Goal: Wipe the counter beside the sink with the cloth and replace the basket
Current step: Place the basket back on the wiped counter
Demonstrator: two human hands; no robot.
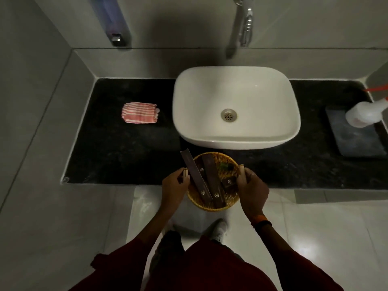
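While the fingers (182, 179) of the left hand (174, 191) and right hand (253, 191) curl tight round the basket (213, 203) handles at its 9 and 3 o'clock, it hangs over the counter (117, 156) edge, the cloth (139, 113) lying folded at the sink's (236, 107) 9 o'clock.

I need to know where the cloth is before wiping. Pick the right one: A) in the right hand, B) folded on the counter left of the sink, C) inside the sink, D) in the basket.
B: the striped cloth lies folded on the dark counter left of the sink, while the left hand and the right hand both hold the basket.
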